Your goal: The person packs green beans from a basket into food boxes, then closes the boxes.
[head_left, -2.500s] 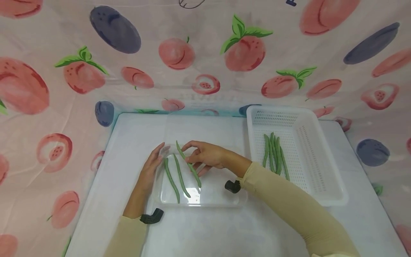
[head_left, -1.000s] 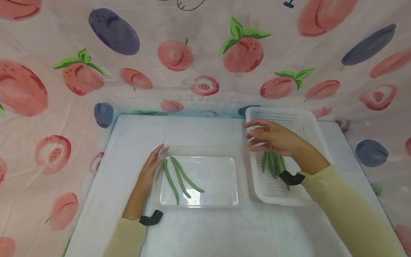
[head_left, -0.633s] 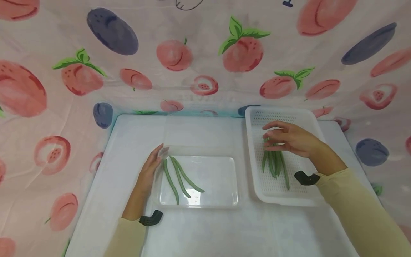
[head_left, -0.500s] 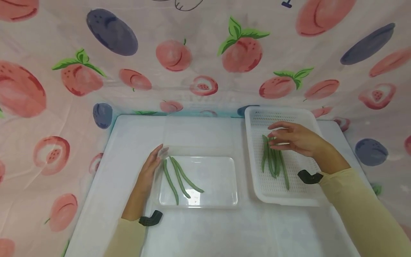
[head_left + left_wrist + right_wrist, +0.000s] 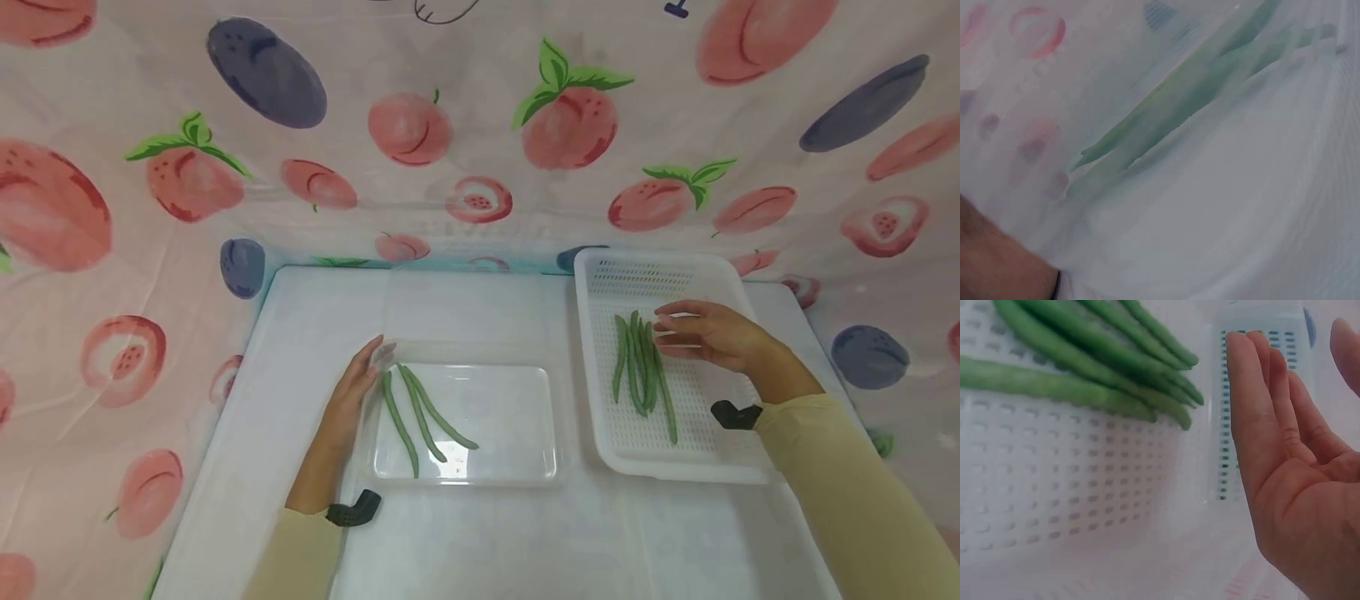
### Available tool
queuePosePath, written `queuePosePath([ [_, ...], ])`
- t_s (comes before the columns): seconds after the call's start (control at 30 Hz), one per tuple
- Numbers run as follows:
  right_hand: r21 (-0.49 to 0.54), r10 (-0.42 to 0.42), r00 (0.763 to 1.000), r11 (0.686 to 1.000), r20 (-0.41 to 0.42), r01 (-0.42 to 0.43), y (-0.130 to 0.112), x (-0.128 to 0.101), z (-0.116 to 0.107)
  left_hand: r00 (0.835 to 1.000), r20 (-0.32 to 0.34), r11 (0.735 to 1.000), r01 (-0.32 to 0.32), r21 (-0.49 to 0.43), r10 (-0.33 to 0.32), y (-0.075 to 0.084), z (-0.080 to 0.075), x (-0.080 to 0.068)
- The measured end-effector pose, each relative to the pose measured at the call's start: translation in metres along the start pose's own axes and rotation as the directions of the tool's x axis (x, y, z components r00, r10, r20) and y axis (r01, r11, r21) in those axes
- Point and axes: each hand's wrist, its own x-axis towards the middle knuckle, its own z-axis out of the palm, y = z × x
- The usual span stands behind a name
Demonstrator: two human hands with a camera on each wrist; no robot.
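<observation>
My left hand (image 5: 352, 392) rests along the left side of a clear plastic container (image 5: 517, 425), fingers extended at its back left corner. Three green beans (image 5: 444, 423) lie slanted inside it on the left. In the left wrist view, green beans (image 5: 1172, 103) show blurred through the container's wall. Over the white perforated basket (image 5: 731, 446) hovers my right hand (image 5: 712, 335), holding nothing, beside the upper ends of several green beans (image 5: 636, 367). The right wrist view shows that hand's fingers (image 5: 1250, 394) nearly straight, the thumb apart, the bean tips off to their left.
Both containers stand on a white table (image 5: 480, 542), the basket to the right of the clear container with a narrow gap between. A fruit-printed curtain (image 5: 480, 83) rises behind the table and along its sides. Dark wrist mounts (image 5: 354, 508) sit at both sleeve cuffs.
My right hand laid a third green bean in the clear container, let go, and moved right over the basket, then shifted farther right, uncovering the beans there. My left hand stayed put.
</observation>
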Motion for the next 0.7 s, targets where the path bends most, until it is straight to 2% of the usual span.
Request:
queuePosePath([
  [0.3, -0.075, 0.042, 0.999, 0.996, -0.026, -0.044, 0.013, 0.008, -0.005, 1.000, -0.010, 1.000, 0.007, 0.019, -0.006, 0.001, -0.001, 0.001],
  [0.57, -0.146, 0.085, 0.994, 0.985, -0.062, -0.094, 0.028, 0.012, -0.009, 1.000, 0.000, 1.000, 0.004, -0.003, -0.004, -0.001, 0.000, 0.001],
  [0.7, -0.148, 0.123, 0.988, 0.980, -0.091, -0.136, 0.034, 0.013, -0.011, 1.000, 0.008, 1.000, 0.003, -0.011, -0.003, -0.001, 0.000, 0.001],
])
